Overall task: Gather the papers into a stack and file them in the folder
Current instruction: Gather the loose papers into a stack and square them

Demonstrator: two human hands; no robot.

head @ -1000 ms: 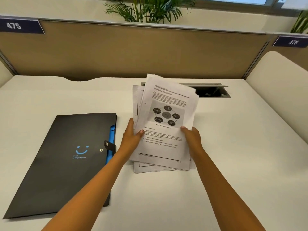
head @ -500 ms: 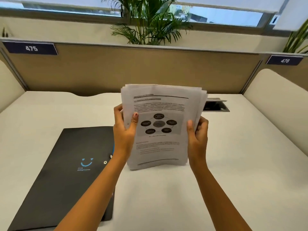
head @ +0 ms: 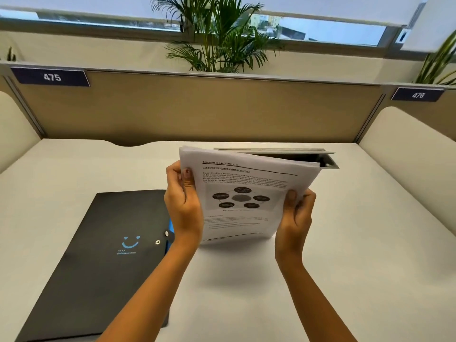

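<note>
A stack of printed white papers (head: 244, 196) stands nearly upright on its bottom edge on the white desk (head: 345, 255); the top sheet shows text and a dark circle diagram. My left hand (head: 182, 206) grips the stack's left edge and my right hand (head: 296, 213) grips its right edge. A black folder (head: 103, 255) with a blue smile logo and a snap strap lies closed and flat on the desk, just left of my left forearm.
A grey cable hatch (head: 325, 159) sits open in the desk behind the papers. A tan partition (head: 197, 107) with number plates 475 and 476 closes off the back, cream side panels flank the desk, and plants stand beyond.
The papers went from lying loosely fanned on the desk to being lifted and squared upright between both hands. The view tilted up. The folder stayed put.
</note>
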